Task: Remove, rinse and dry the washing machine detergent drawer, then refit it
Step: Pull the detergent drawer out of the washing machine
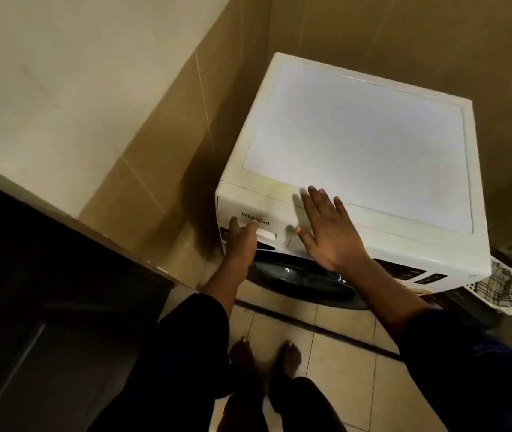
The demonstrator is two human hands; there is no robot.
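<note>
White washing machine [357,145] stands in a corner of tiled walls [161,135], filling the frame from centre to 2 o'clock. Dark cabinet [45,275] at 8 o'clock, close to its left flank. Tiled floor [335,353] at 6 o'clock, bare feet on it. Laundry basket [497,291] holding checked cloth at 4 o'clock, just beside the machine. Dark porthole door [304,279] below the front panel. Detergent drawer [248,207] seated in the front's left corner, at 9 o'clock from centre. Right hand [326,232] lies flat on the top's front edge, fingers straight and spread. Left hand [242,241] touches the drawer front, partly covering the handle recess; whether its fingers hook it cannot be told.
</note>
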